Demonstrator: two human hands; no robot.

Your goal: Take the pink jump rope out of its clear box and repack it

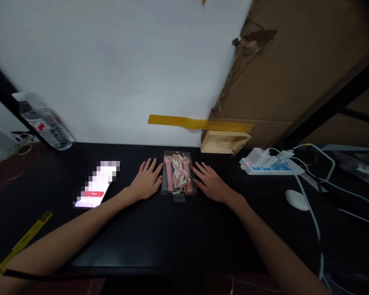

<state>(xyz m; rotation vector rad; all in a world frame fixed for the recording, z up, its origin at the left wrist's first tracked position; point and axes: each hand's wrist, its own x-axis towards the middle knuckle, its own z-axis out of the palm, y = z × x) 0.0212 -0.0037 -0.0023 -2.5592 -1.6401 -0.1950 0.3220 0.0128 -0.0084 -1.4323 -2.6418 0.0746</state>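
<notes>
A clear plastic packet with a pink and white beaded jump rope inside lies flat on the black table. The rope's two pink handles run along the packet's sides, with the beads bunched between them. My left hand rests palm down at the packet's left edge, fingers spread. On the opposite side my right hand also lies flat and spread, its fingertips close to the right edge. Neither hand grips anything; whether the fingertips touch the packet I cannot tell.
A lit phone lies left of my left hand. A water bottle leans at the far left. Behind stands a shallow wooden box. To the right are a power strip, a white mouse and loose cables.
</notes>
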